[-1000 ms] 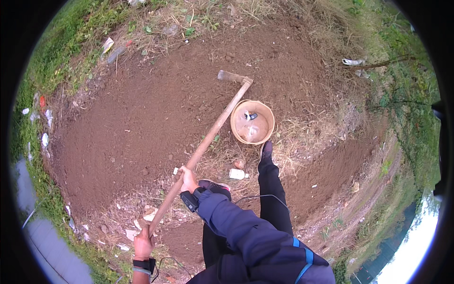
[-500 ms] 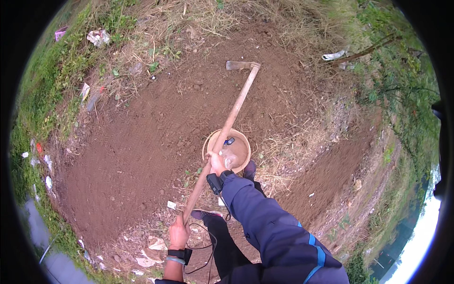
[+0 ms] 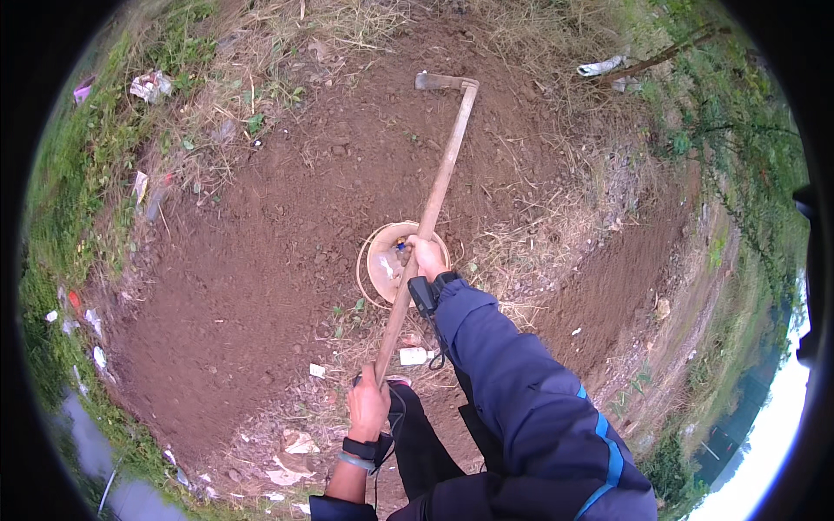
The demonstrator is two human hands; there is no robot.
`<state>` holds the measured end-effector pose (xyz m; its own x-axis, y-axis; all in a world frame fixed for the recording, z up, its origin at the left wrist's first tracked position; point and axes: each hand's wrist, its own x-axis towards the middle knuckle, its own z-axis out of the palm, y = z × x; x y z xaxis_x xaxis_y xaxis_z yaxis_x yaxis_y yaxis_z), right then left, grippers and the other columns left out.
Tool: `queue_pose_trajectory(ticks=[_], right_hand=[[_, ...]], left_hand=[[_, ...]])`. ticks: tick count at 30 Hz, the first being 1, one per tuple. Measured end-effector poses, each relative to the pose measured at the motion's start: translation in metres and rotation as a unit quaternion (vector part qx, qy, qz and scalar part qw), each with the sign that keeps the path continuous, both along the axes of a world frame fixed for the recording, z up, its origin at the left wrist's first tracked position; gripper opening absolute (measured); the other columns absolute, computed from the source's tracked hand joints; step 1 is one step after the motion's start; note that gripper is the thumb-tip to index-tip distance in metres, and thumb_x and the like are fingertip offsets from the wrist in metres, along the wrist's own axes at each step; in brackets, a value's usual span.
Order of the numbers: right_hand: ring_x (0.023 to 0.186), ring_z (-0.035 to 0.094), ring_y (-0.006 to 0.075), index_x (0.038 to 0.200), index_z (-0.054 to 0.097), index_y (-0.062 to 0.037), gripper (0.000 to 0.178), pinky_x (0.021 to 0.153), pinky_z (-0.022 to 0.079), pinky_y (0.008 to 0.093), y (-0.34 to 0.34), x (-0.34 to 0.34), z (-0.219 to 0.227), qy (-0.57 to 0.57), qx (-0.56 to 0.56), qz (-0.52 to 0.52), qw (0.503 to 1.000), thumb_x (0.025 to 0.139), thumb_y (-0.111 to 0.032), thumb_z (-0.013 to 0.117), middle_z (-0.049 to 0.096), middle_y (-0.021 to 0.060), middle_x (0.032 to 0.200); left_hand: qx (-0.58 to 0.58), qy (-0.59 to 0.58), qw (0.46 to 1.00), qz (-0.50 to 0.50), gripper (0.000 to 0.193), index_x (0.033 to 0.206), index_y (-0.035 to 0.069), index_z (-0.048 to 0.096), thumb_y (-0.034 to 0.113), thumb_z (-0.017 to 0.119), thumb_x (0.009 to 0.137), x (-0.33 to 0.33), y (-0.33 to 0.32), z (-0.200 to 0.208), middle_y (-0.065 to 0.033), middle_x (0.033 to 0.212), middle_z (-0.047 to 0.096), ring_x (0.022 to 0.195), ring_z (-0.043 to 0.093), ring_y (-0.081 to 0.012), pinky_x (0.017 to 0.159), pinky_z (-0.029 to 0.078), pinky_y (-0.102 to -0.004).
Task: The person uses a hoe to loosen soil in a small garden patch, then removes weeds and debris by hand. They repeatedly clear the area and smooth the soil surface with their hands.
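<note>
A long-handled hoe [image 3: 445, 169] slants across the middle of the head view, its metal blade at the far end over brown soil. My right hand [image 3: 427, 257] is closed around the middle of the wooden handle, in front of a bucket's right side. Lower down, my left hand [image 3: 369, 406] grips the handle's near end. Behind the handle stands a round pale bucket [image 3: 375, 271] with a few small things inside, one of them blue; the handle and my right hand hide part of it. A black device with a cable sits at my right wrist.
Tilled soil [image 3: 226, 313] spreads to the left and ahead. Dry straw [image 3: 512, 247] lies right of the bucket. A white bottle-like item [image 3: 415, 356] lies by my feet. Litter dots the grassy left edge, and a branch [image 3: 669, 54] lies at the upper right.
Both hands and the hoe handle have shifted right and upward, and the blade lies farther off. The bucket shows more to the handle's left. The view has also shifted a little.
</note>
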<state>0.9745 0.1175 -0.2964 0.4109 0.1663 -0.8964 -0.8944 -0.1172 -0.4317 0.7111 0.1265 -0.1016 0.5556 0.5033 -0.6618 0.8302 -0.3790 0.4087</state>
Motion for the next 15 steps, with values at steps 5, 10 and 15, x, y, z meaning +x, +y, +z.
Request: queue_pose_trajectory(ticks=[5,10,15], right_hand=[[0.056,0.052,0.0156,0.065,0.057,-0.0034,0.018,0.053,0.038,0.0326,0.014,-0.156,-0.001,0.073,-0.013,-0.073,0.995,0.072,-0.017,0.067,0.057,0.0037,0.064],[0.053,0.051,0.0153,0.058,0.055,-0.005,0.019,0.051,0.037,0.0319,0.046,-0.282,0.041,0.165,0.015,-0.126,0.978,0.071,-0.015,0.065,0.055,0.0033,0.059],[0.05,0.054,0.0169,0.067,0.055,-0.0057,0.011,0.046,0.042,0.0319,0.068,-0.344,0.083,0.179,0.018,-0.148,0.973,0.073,-0.01,0.063,0.054,0.0044,0.059]], left_hand=[[0.041,0.046,0.996,-0.06,0.035,0.112,0.006,0.048,0.008,0.062,0.08,-0.136,0.043,0.034,-0.0244,0.073,0.062,0.068,0.061,-0.045,0.059,0.048,-0.0545],[0.107,0.042,0.985,-0.124,0.037,0.113,0.005,0.05,0.009,0.062,0.079,-0.252,0.087,0.087,-0.0234,0.076,0.061,0.065,0.061,-0.0431,0.057,0.048,-0.0525],[0.132,0.078,0.973,-0.175,0.039,0.113,0.002,0.051,0.008,0.062,0.076,-0.3,0.117,0.134,-0.0226,0.078,0.061,0.071,0.06,-0.0432,0.062,0.048,-0.052]])
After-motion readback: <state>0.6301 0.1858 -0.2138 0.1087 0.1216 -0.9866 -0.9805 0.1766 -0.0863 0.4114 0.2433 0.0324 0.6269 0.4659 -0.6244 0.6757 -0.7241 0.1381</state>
